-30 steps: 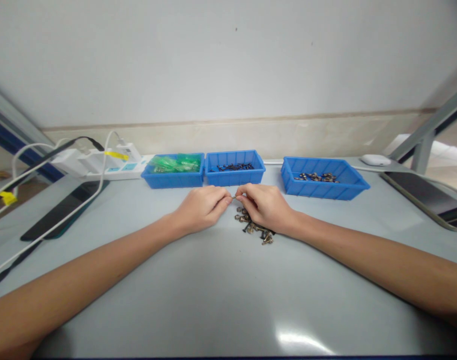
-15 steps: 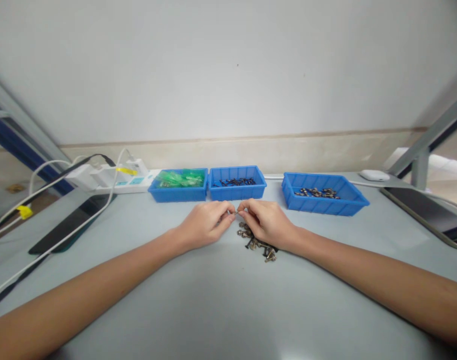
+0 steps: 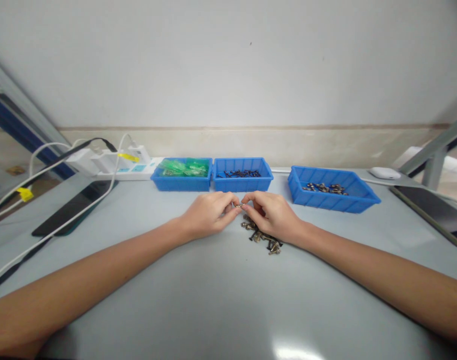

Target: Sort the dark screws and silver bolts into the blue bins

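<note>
My left hand (image 3: 212, 214) and my right hand (image 3: 271, 214) meet fingertip to fingertip above the grey table. Between them they pinch a small metal screw (image 3: 240, 205), mostly covered by the fingers. Beneath and in front of my right hand lies a loose pile of screws (image 3: 256, 236), some silvery, some black. Behind the hands stands a blue bin (image 3: 243, 185) with dark screws (image 3: 242, 173) inside. Farther right, another blue bin (image 3: 333, 201) holds silvery screws (image 3: 326, 188).
At the back left, a blue bin (image 3: 181, 184) holds green plastic bags (image 3: 185, 167). A power strip (image 3: 138, 175) with plugs and white cables stands beside it. Phones (image 3: 76, 207) lie at left and right (image 3: 434, 210). A white case (image 3: 385, 173) sits at the back right.
The camera view has shifted a little. Both hands stay together, still pinching the small screw, which shows slightly more between the fingertips. The bins and the pile stay put.
</note>
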A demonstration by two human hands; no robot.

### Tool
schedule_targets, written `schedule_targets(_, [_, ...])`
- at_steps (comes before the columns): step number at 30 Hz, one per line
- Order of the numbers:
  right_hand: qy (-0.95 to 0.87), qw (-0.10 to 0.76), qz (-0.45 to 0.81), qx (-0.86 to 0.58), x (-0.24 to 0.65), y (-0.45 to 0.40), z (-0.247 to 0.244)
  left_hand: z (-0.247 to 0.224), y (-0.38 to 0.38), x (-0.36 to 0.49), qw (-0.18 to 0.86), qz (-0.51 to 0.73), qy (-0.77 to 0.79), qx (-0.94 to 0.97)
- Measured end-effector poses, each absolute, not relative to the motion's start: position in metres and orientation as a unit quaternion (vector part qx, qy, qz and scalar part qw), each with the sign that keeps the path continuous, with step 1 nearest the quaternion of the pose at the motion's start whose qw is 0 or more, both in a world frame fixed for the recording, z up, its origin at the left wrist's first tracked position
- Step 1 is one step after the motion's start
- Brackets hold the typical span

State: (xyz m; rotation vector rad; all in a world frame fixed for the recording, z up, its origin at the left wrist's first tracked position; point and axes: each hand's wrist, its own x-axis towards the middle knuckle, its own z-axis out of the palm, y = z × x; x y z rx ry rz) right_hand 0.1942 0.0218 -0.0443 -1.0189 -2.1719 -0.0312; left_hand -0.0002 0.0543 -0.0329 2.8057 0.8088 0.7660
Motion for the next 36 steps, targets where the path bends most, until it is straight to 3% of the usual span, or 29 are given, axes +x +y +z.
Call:
schedule_targets(30, [-0.859, 0.361, -0.117, -0.344, 0.1955, 0.0199, -0.0461, -0.0364, 0.0545, -0.0006, -0.003, 0.236, 0.236, 0.943])
schedule_targets(36, [-0.846, 0.387, -0.046, -0.365, 0.1945, 0.0214, -0.0445, -0.0367, 0.0553, -0.0004, -0.020, 0.238, 0.248, 0.939])
